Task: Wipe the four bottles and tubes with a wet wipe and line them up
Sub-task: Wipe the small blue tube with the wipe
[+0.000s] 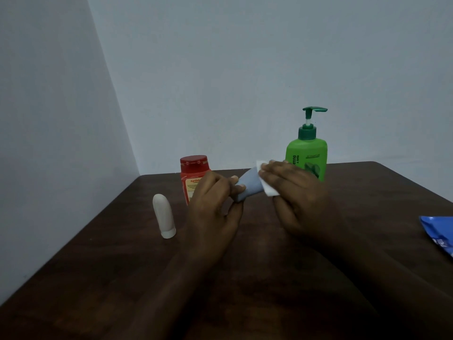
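Far left on the dark wooden desk (98, 253) stands the small white rounded plastic tube (163, 216), upright on its cap, apart from everything else. Behind it, the red plastic bottle with the red lid (193, 171), upright too, half hidden by my left hand (213, 204). That hand's grip is closed around the cap end of the grey-blue soft tube (247, 185), held above the desk and tilted up to the right. It looks light and squashy, so I reckon the stiffer cap end is the place to pinch. My right hand (294, 192) presses the white wet wipe (267, 186) around the tube's upper body, grip closed on wipe and tube. Behind stands the tall green pump bottle (307, 158), likely heaviest. At the right edge, a blue wipes packet (438, 234).
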